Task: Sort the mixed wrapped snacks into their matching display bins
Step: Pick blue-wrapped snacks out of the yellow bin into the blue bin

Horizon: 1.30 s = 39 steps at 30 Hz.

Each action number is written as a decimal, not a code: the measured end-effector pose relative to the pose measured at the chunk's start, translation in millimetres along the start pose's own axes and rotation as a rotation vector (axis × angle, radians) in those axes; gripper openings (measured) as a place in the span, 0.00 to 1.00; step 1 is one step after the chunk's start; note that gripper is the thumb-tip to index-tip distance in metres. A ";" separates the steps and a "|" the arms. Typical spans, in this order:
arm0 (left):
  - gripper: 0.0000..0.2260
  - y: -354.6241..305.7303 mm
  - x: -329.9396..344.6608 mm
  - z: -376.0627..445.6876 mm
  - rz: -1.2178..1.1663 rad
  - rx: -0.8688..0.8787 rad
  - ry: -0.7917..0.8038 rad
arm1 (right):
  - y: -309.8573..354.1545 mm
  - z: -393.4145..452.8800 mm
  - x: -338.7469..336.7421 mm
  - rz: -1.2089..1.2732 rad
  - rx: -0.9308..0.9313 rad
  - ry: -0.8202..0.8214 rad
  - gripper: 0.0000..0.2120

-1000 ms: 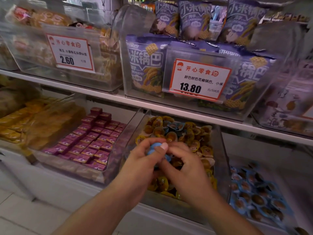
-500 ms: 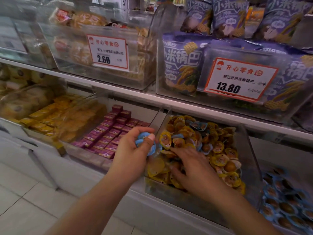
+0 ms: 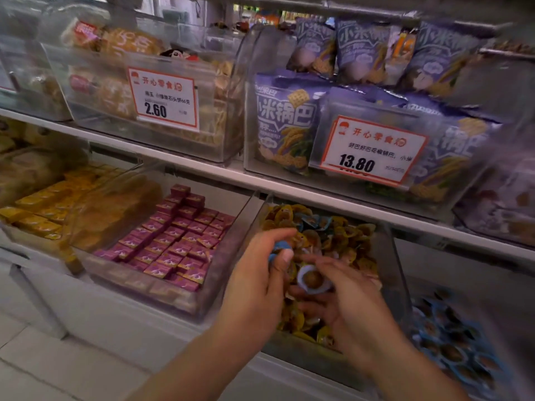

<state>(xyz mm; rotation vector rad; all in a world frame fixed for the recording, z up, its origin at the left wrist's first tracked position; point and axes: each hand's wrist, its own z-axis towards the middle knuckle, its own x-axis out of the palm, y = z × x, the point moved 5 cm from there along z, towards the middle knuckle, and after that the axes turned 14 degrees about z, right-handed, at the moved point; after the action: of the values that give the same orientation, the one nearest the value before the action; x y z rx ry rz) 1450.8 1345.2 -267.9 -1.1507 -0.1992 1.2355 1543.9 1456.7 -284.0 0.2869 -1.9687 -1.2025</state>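
Nearest, the left hand (image 3: 260, 273) curls around a few blue-wrapped snacks (image 3: 277, 250) it has gathered, while the right hand (image 3: 344, 302) pinches another blue-rimmed snack (image 3: 313, 279) just above the yellow-snack bin (image 3: 389, 264). More blue strays sit among the yellow ones farther back, so sorting looks partway done; the blue-snack bin (image 3: 503, 322) waits to the right.

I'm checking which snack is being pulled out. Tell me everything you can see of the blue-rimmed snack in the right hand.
The blue-rimmed snack is a small round wrapped piece, with a pale blue, plastic-looking rim around a brown centre. The right hand pinches it with its fingertips just above the yellow-wrapped pile in the clear bin. It faces the camera, slightly blurred.
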 end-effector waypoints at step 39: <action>0.15 -26.5 67.6 -22.7 0.639 0.496 0.616 | 39.0 -16.7 -20.9 -1.130 -0.696 0.228 0.18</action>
<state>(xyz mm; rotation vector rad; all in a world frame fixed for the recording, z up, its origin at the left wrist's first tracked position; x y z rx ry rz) 1509.0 1390.0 -287.8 -1.1222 0.9515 1.2972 1577.7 1477.9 -258.5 1.1792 -0.9976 -2.3091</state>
